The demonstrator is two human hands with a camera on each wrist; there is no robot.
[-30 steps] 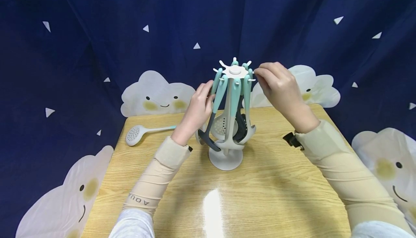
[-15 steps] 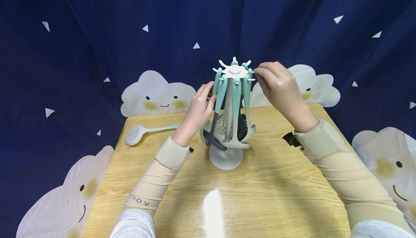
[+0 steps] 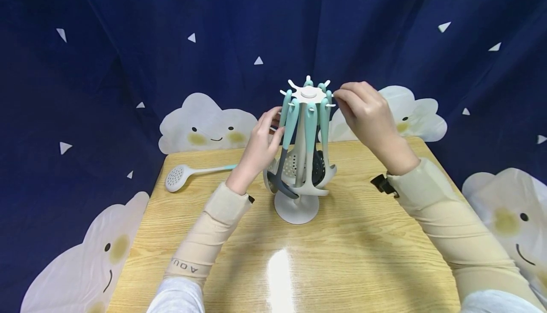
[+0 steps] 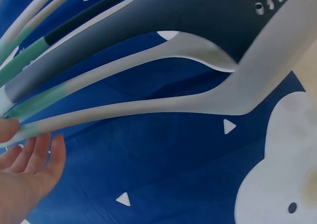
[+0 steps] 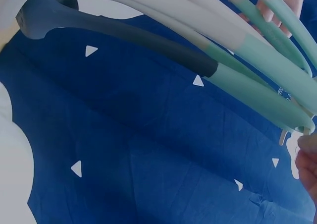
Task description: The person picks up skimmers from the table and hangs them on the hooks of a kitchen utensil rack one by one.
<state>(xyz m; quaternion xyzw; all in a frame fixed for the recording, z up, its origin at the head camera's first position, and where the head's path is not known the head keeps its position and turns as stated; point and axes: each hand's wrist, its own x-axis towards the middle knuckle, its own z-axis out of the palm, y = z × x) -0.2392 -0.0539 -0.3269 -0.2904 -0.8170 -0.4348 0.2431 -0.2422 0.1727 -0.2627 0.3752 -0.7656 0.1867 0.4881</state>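
Observation:
A white rotating utensil rack (image 3: 297, 211) stands upright on the table, with several kitchen utensils hanging from its hooks by mint handles. My right hand (image 3: 366, 111) pinches the tip of a hook on the rack's right side; the right wrist view shows the fingertips (image 5: 308, 147) there. Left of the rack, my left hand (image 3: 259, 144) has its thumb and spread fingers (image 4: 42, 157) loosely around a light grey utensil's mint handle (image 4: 30, 130). At the front hang a dark-headed utensil (image 3: 282, 182) and a light grey one (image 3: 311, 161).
A light grey skimmer (image 3: 177, 177) lies on the left of the wooden table (image 3: 350, 256), its handle end hidden by the left arm. A dark blue curtain (image 3: 213, 14) with white triangles and clouds hangs behind.
The hanging front utensils have swung slightly to the right and then settled. My left thumb and fingers have spread further apart. The right hand has stayed at the hook.

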